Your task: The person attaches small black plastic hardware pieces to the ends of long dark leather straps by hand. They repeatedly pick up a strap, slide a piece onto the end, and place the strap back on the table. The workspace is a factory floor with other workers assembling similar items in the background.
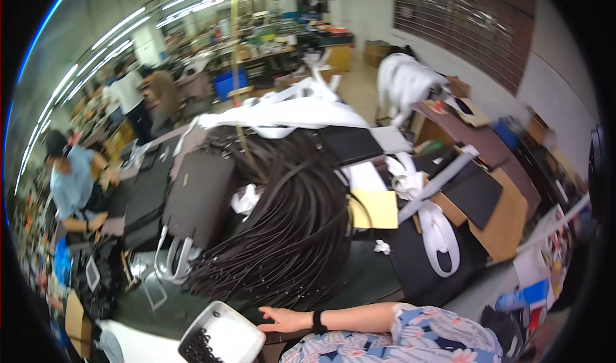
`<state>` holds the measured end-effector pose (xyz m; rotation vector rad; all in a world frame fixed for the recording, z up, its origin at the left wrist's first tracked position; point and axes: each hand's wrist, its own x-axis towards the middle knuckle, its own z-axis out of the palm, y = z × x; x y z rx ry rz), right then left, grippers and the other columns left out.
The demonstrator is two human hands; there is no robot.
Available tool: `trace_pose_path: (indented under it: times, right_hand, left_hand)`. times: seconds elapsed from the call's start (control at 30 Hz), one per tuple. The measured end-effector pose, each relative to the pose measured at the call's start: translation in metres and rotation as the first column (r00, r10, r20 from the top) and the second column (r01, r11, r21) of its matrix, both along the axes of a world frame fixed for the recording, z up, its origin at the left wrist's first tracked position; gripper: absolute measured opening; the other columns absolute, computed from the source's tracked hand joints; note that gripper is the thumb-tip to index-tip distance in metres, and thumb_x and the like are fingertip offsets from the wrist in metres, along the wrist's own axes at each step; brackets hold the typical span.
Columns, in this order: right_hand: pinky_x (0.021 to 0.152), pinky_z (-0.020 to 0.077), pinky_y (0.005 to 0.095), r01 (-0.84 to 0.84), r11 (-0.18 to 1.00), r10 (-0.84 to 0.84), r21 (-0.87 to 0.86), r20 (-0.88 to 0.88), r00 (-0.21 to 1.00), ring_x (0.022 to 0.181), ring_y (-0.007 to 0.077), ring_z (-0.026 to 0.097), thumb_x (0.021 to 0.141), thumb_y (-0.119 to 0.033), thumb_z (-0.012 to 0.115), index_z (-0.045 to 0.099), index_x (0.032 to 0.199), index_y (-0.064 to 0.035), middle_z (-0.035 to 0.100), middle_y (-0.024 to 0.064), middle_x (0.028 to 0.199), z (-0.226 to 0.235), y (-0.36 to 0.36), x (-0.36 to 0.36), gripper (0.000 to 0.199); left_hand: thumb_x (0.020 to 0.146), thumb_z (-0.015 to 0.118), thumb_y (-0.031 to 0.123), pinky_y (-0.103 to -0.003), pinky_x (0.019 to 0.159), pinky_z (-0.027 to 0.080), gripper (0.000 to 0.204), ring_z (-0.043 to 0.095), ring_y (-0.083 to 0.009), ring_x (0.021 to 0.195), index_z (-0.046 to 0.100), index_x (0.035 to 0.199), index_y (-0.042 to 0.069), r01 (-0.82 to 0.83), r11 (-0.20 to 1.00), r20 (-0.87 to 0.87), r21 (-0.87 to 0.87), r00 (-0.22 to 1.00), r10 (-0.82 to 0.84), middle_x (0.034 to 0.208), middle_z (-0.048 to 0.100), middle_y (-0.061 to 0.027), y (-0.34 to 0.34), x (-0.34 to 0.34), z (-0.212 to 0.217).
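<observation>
My right hand [282,319] reaches in from the lower right, a black band around its wrist. Its fingers are apart, right beside the rim of a white rectangular tray [237,334]. Whether a fingertip touches that rim I cannot tell. Small black pieces [200,347] lie heaped at the tray's left side. My left hand is out of the picture. Beyond the tray, a large bundle of long dark brown straps [289,235] spreads across the dark table [372,279].
A dark brown bag-like piece [199,199] with white handles stands left of the straps. White strips [282,119] lie behind them. Yellow paper [375,209], a white loop [441,247] and brown cardboard [507,215] are at the right. A co-worker [74,180] stands at the left.
</observation>
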<state>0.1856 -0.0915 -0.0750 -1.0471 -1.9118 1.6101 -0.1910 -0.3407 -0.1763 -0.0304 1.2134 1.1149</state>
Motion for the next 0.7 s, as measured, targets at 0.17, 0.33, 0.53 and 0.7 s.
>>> trace_pose_path:
  times: [0.17, 0.33, 0.53, 0.7]
  right_hand:
    - [0.081, 0.0506, 0.0474, 0.068, 0.994, -0.082, 0.083, 0.177, 0.981, 0.091, 0.0435, 0.064, 0.095, -0.041, 0.051, 0.046, 0.12, 0.0088, 0.061, 0.0321, 0.107, -0.002, 0.001, 0.018, 0.056]
    - [0.073, 0.0516, 0.0484, 0.378, 0.915, -0.402, 0.142, 0.235, 0.885, 0.086, 0.0442, 0.065, 0.096, -0.024, 0.046, 0.058, 0.098, 0.0089, 0.064, 0.0313, 0.091, -0.004, -0.01, 0.087, 0.035]
    - [0.072, 0.0513, 0.0414, 0.863, 0.503, -0.863, 0.053, 0.09, 0.498, 0.082, 0.0334, 0.068, 0.098, -0.028, 0.048, 0.061, 0.101, 0.0051, 0.067, 0.0228, 0.084, -0.004, -0.056, 0.201, 0.035]
    - [0.069, 0.0493, 0.0431, 0.976, -0.163, -0.977, 0.148, 0.113, -0.18, 0.077, 0.0336, 0.067, 0.098, -0.023, 0.049, 0.061, 0.095, 0.0046, 0.066, 0.0225, 0.082, -0.072, -0.116, 0.308, 0.03]
  left_hand:
    - [0.092, 0.056, 0.017, -0.024, 0.052, 0.041, 0.018, 0.055, -0.0093, 0.06, 0.06, 0.092, 0.0, 0.55, 0.835, -0.819, 0.03, 0.493, -0.295, 0.073, 0.063, -0.0052, 0.063, 0.1, 0.111]
    - [0.1, 0.048, 0.024, -0.023, 0.054, 0.042, 0.024, 0.057, -0.0126, 0.064, 0.058, 0.101, 0.002, 0.679, 0.728, -0.764, 0.091, 0.517, -0.386, 0.079, 0.063, -0.0069, 0.125, 0.164, 0.138]
    - [0.102, 0.049, 0.027, -0.022, 0.061, 0.044, 0.03, 0.057, -0.0105, 0.07, 0.055, 0.121, 0.004, 0.626, 0.734, -0.322, 0.263, 0.774, -0.545, 0.088, 0.063, -0.0038, 0.164, 0.228, 0.189]
    - [0.098, 0.056, 0.02, -0.022, 0.061, 0.044, 0.02, 0.055, -0.0086, 0.069, 0.063, 0.111, 0.006, 0.672, 0.733, -0.358, 0.107, 0.714, -0.602, 0.083, 0.064, -0.002, 0.149, 0.203, 0.127]
